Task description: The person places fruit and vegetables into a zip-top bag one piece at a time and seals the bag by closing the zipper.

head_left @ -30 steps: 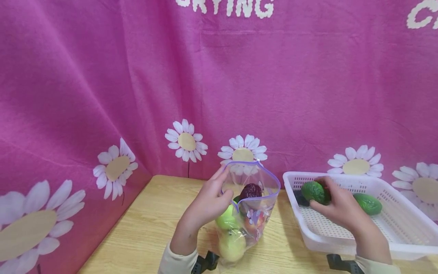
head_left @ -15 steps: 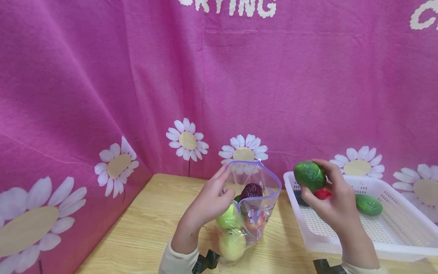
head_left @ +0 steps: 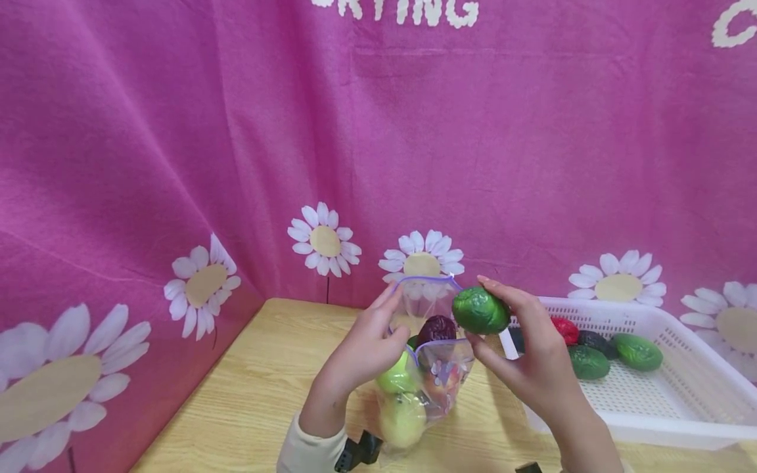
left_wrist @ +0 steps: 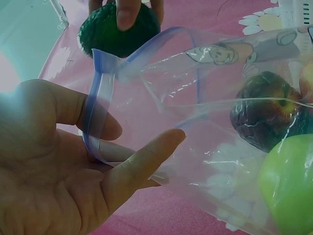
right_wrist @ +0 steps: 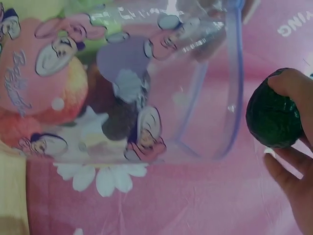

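Observation:
My left hand holds the purple-edged rim of a clear zip bag, and the bag's mouth stands open. Inside the bag are a dark purple wrinkled fruit, a green apple, a red-and-yellow fruit and a yellow-green fruit. With thumb and fingers, my right hand grips a bumpy green avocado in the air at the right side of the bag's mouth. In the right wrist view the avocado appears just outside the rim.
A white perforated basket stands to the right on the wooden table. It holds a red wrinkled piece, dark pieces and green ones. A pink flowered cloth hangs behind the table.
My right hand has lifted the avocado out of the basket and carried it left to the bag's mouth. The left hand has stayed at the bag's rim.

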`<control>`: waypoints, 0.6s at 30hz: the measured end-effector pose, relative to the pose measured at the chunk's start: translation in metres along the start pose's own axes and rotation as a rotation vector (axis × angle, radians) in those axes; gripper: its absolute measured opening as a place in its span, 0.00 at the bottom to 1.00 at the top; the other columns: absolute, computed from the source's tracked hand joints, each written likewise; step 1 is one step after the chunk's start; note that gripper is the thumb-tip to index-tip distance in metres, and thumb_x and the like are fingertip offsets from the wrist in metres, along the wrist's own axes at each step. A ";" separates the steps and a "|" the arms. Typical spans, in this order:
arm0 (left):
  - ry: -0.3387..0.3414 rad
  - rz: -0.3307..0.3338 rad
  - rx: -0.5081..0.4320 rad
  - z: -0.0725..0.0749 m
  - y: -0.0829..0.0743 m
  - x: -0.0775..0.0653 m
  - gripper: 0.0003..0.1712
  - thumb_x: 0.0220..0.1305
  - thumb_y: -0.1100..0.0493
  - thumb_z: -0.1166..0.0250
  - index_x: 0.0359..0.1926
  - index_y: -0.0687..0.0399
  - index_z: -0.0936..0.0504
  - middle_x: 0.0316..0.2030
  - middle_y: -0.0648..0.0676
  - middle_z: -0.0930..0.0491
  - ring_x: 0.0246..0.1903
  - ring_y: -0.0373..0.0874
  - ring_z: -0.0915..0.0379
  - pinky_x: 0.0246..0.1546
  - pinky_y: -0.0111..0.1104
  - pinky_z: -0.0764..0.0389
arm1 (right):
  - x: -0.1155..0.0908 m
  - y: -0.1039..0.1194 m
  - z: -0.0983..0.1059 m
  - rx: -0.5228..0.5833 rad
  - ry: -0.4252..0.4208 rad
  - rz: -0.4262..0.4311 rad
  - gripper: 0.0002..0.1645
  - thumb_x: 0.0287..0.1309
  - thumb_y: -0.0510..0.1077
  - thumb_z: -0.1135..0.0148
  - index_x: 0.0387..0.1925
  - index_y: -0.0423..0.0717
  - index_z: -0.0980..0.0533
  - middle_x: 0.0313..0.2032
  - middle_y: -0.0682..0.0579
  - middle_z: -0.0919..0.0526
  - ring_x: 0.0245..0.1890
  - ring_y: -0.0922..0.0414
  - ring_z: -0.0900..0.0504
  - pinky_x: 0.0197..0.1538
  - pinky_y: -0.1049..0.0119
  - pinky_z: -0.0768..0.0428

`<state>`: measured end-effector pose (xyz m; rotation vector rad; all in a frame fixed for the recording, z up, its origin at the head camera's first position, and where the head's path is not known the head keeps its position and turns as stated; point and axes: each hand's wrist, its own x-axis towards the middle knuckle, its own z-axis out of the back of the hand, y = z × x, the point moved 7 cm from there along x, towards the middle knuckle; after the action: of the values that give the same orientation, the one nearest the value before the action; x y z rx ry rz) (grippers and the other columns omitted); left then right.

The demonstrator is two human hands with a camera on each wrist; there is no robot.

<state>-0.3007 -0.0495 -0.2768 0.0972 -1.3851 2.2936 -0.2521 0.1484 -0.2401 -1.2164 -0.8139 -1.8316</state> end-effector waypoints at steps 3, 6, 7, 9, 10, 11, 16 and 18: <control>0.003 -0.013 0.006 0.000 0.000 0.001 0.38 0.68 0.65 0.50 0.78 0.66 0.46 0.81 0.55 0.56 0.17 0.35 0.48 0.20 0.25 0.35 | 0.001 0.006 -0.006 -0.001 -0.003 0.036 0.38 0.68 0.60 0.40 0.59 0.28 0.26 0.55 0.37 0.19 0.59 0.58 0.26 0.62 0.76 0.29; 0.000 -0.025 0.011 -0.001 0.000 0.002 0.38 0.68 0.65 0.50 0.77 0.67 0.46 0.80 0.56 0.55 0.17 0.35 0.48 0.21 0.26 0.35 | 0.000 0.009 -0.009 0.024 -0.001 0.067 0.37 0.69 0.58 0.40 0.59 0.27 0.27 0.55 0.35 0.20 0.60 0.56 0.26 0.63 0.74 0.30; -0.001 -0.028 0.012 -0.001 0.000 0.002 0.38 0.68 0.65 0.50 0.77 0.67 0.46 0.80 0.56 0.55 0.17 0.35 0.48 0.21 0.26 0.34 | 0.000 0.009 -0.010 0.034 0.000 0.077 0.37 0.69 0.58 0.40 0.59 0.26 0.27 0.56 0.35 0.20 0.61 0.56 0.26 0.64 0.73 0.30; -0.004 -0.031 0.016 -0.001 0.000 0.002 0.38 0.68 0.65 0.50 0.77 0.67 0.45 0.80 0.56 0.55 0.17 0.35 0.48 0.22 0.26 0.34 | -0.001 0.008 -0.012 0.057 0.009 0.084 0.36 0.70 0.56 0.41 0.59 0.25 0.28 0.57 0.34 0.21 0.63 0.55 0.26 0.67 0.69 0.31; -0.005 -0.034 0.018 -0.001 0.000 0.002 0.38 0.68 0.65 0.50 0.77 0.68 0.45 0.80 0.56 0.55 0.17 0.35 0.47 0.22 0.26 0.34 | -0.001 0.007 -0.013 0.073 0.017 0.082 0.35 0.70 0.54 0.40 0.59 0.25 0.28 0.58 0.34 0.21 0.64 0.55 0.26 0.68 0.68 0.31; -0.006 -0.034 0.022 0.000 0.000 0.002 0.37 0.68 0.65 0.50 0.77 0.68 0.45 0.80 0.56 0.55 0.17 0.34 0.48 0.22 0.26 0.34 | -0.002 0.006 -0.014 0.088 0.024 0.076 0.34 0.69 0.53 0.40 0.58 0.25 0.29 0.59 0.34 0.22 0.65 0.54 0.26 0.69 0.67 0.31; -0.004 -0.044 0.018 -0.001 0.001 0.002 0.37 0.68 0.66 0.50 0.77 0.68 0.45 0.80 0.57 0.54 0.16 0.35 0.48 0.22 0.27 0.33 | -0.007 -0.003 -0.019 0.141 0.050 -0.012 0.33 0.51 0.40 0.34 0.55 0.24 0.31 0.59 0.35 0.24 0.64 0.56 0.25 0.64 0.69 0.26; -0.003 -0.048 0.016 -0.001 0.001 0.002 0.38 0.67 0.66 0.50 0.77 0.67 0.45 0.80 0.57 0.54 0.16 0.35 0.48 0.22 0.27 0.33 | -0.008 -0.006 -0.019 0.154 0.048 -0.045 0.35 0.45 0.36 0.32 0.55 0.24 0.32 0.58 0.35 0.25 0.62 0.57 0.25 0.62 0.69 0.24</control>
<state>-0.3027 -0.0484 -0.2771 0.1375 -1.3519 2.2660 -0.2638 0.1376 -0.2549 -1.0607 -0.9436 -1.7918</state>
